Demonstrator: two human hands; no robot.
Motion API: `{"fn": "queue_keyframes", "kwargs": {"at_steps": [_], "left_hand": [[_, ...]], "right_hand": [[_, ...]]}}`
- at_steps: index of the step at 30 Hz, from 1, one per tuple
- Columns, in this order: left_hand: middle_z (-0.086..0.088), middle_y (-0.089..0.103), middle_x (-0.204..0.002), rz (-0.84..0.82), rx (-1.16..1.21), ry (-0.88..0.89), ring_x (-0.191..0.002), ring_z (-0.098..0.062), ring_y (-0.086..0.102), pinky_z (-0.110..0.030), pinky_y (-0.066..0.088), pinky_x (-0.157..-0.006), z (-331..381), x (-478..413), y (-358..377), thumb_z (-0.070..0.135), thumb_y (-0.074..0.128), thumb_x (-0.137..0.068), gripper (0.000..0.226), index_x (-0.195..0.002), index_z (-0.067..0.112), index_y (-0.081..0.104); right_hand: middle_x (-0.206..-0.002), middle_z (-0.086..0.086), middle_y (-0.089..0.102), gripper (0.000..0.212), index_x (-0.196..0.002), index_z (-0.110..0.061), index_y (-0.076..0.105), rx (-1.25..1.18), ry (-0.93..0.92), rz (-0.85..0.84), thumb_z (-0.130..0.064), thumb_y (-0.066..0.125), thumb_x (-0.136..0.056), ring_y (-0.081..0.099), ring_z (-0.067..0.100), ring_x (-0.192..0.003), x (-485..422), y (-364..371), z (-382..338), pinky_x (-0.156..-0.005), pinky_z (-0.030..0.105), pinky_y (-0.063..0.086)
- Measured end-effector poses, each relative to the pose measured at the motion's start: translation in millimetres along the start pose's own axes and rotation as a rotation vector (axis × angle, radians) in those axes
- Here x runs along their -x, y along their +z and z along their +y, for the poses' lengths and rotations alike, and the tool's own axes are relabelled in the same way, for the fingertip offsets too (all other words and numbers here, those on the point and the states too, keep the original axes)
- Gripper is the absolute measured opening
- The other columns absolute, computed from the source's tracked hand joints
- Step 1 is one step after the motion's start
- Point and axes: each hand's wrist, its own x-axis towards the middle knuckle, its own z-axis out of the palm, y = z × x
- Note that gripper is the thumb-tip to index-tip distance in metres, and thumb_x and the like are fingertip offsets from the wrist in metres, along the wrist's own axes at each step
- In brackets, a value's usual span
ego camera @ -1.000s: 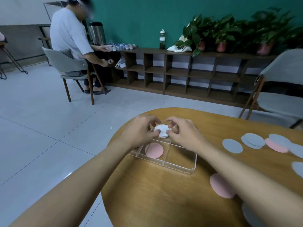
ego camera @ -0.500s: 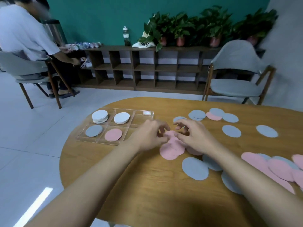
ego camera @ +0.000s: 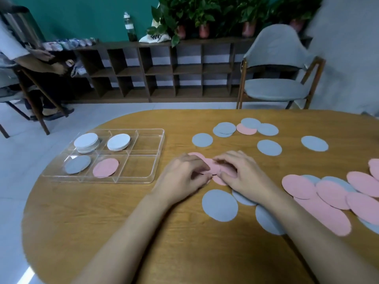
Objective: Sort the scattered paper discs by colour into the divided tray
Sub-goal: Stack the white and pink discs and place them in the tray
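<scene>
grey chair (ego camera: 274, 87) beside a dark shelf (ego camera: 164, 71) bearing potted plants (ego camera: 205, 15) and a bottle (ego camera: 129, 27).

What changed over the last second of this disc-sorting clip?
The left hand and right hand left the tray, where they were setting down a white disc, and moved right to the loose pink discs, which they now pinch together. The tray and the scattered grey discs stayed put.

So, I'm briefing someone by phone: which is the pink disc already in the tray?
Find the clear divided tray at the left of the wooden table. The pink disc lies in the middle compartment of its near row. Its tray neighbours are white or grey-blue.
</scene>
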Motion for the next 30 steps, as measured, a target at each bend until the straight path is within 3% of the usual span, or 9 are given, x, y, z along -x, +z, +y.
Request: {"fn": "queue_keyframes", "kwargs": {"at_steps": [4,8,11,15,18,21,25,30], "left_hand": [[0.01,0.076,-0.109,0.054,0.004,0.063,-0.102,-0.016,0.07,-0.041,0.054,-0.084,0.6,0.7,7.0,0.038,0.054,-0.105,0.024,-0.115,0.027,0.073],[0.009,0.072,-0.104,0.153,0.112,0.051,-0.096,-0.016,0.067,-0.04,0.054,-0.082,5.7,-1.7,3.2,0.029,0.056,-0.106,0.017,-0.112,0.022,0.07],[0.013,0.068,-0.114,0.15,0.11,-0.015,-0.111,-0.011,0.062,-0.036,0.052,-0.092,0.6,1.8,0.3,0.042,0.062,-0.101,0.027,-0.122,0.025,0.068],[0.021,0.06,-0.115,0.055,0.044,-0.091,-0.11,-0.003,0.056,-0.023,0.047,-0.09,-4.9,9.4,-7.3,0.065,0.074,-0.082,0.054,-0.126,0.036,0.064],[0.022,0.058,-0.117,-0.023,0.008,-0.113,-0.112,-0.001,0.053,-0.022,0.046,-0.091,-6.9,10.7,-6.5,0.068,0.08,-0.074,0.061,-0.125,0.038,0.066],[0.023,0.062,-0.11,0.001,0.008,-0.086,-0.106,0.0,0.056,-0.027,0.051,-0.09,-7.7,11.3,-7.4,0.068,0.077,-0.075,0.049,-0.113,0.036,0.072],[0.017,0.07,-0.085,0.085,-0.008,-0.067,-0.082,-0.007,0.064,-0.038,0.055,-0.071,1.0,13.7,-10.9,0.058,0.058,-0.091,0.032,-0.097,0.031,0.074],[0.013,0.075,-0.099,0.206,-0.048,-0.043,-0.09,-0.015,0.067,-0.04,0.056,-0.073,5.5,13.6,-6.0,0.045,0.046,-0.104,0.032,-0.105,0.028,0.073]], "right_hand": [[-0.119,-0.019,0.069,0.029,-0.118,-0.024,0.074,-0.08,-0.057,0.039,-0.018,0.073,-0.09,0.056,0.007,-0.112,4.0,3.4,7.0,-0.098,0.02,0.041],[-0.098,-0.014,0.073,0.015,-0.108,-0.022,0.075,-0.093,-0.069,0.116,-0.016,0.068,-0.096,0.061,0.009,-0.1,4.0,7.9,5.7,-0.087,0.026,0.046],[-0.096,-0.011,0.073,0.012,-0.105,-0.017,0.075,-0.098,-0.056,0.18,-0.014,0.066,-0.099,0.064,0.007,-0.093,3.0,8.7,5.4,-0.08,0.028,0.048],[-0.091,-0.011,0.073,0.012,-0.104,-0.017,0.073,-0.135,-0.002,0.243,-0.016,0.062,-0.101,0.065,0.008,-0.085,3.0,4.2,4.1,-0.071,0.029,0.048],[-0.09,-0.008,0.074,0.012,-0.105,-0.016,0.074,-0.169,0.038,0.272,-0.017,0.062,-0.101,0.066,0.01,-0.084,5.3,1.6,3.1,-0.071,0.03,0.049],[-0.093,-0.008,0.075,0.013,-0.107,-0.016,0.074,-0.254,0.103,0.255,-0.016,0.063,-0.101,0.069,0.008,-0.088,9.0,-1.6,4.0,-0.077,0.031,0.054],[-0.091,-0.009,0.076,0.012,-0.106,-0.017,0.074,-0.323,0.166,0.238,-0.018,0.064,-0.1,0.072,0.01,-0.086,11.6,-4.3,6.6,-0.08,0.039,0.06],[-0.089,-0.002,0.076,0.012,-0.106,-0.016,0.073,-0.387,0.217,0.243,-0.017,0.062,-0.101,0.075,0.013,-0.073,17.1,-8.4,6.1,-0.075,0.041,0.061]]}}
